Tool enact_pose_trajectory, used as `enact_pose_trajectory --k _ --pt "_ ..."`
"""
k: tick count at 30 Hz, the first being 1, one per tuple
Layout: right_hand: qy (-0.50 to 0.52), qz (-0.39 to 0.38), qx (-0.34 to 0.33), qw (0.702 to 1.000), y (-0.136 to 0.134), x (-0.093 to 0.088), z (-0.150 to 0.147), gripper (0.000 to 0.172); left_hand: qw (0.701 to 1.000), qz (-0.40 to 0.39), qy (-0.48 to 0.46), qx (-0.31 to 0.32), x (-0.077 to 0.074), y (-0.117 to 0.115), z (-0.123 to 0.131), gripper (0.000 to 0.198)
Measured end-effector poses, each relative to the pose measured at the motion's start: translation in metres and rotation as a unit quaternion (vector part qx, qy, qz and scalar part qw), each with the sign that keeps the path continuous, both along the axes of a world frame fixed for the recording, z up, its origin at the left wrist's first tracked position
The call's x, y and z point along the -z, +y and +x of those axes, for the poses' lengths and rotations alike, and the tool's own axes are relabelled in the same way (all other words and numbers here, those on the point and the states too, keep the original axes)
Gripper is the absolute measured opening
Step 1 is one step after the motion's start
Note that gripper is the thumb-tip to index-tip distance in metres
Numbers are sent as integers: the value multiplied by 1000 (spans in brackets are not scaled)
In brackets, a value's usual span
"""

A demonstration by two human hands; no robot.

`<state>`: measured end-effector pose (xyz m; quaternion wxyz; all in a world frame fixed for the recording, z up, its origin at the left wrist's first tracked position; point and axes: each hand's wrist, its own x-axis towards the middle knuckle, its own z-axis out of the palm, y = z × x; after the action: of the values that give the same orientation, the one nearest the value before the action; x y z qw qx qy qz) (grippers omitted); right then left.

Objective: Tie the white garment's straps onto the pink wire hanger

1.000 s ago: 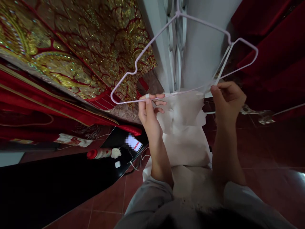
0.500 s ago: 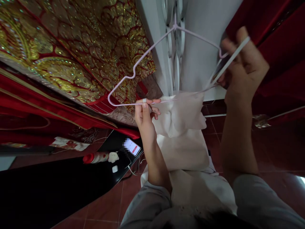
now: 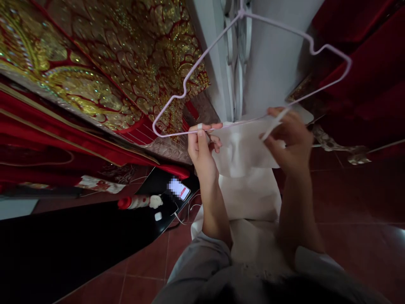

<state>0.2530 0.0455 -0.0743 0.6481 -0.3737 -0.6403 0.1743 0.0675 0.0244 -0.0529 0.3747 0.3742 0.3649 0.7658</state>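
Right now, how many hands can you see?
2. The left hand is near the picture's middle, pinching the hanger by its lower bar. The right hand is further right, holding a white strap. No other hand shows.

A glittering gold garment (image 3: 133,55) is seen at the upper left of the frame, dark red fabric (image 3: 373,80) at the upper right. A lit phone (image 3: 184,193) and a red-capped bottle (image 3: 136,202) are carried by the black bench (image 3: 88,240) at the lower left.
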Motion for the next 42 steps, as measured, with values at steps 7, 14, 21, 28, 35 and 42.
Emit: enact_pose_trajectory --k 7,14,21,28,35,42 --pt "-103 -64 4 993 -4 -2 -21 34 995 2 60 -80 11 1 -27 16" --pt "-110 -60 15 992 -4 2 -18 35 926 114 130 -334 23 4 -76 20" --pt "-111 -53 27 992 0 3 -12 42 962 110 226 -106 -30 10 -92 25" --pt "-96 -61 37 993 6 11 -8 48 933 31 357 -13 -69 28 -84 12" --pt "-103 -84 38 990 5 6 -3 47 944 -51 324 -42 -67 34 -75 30" --pt "-112 -77 35 990 2 3 -10 44 954 35 274 -114 -41 36 -72 10"
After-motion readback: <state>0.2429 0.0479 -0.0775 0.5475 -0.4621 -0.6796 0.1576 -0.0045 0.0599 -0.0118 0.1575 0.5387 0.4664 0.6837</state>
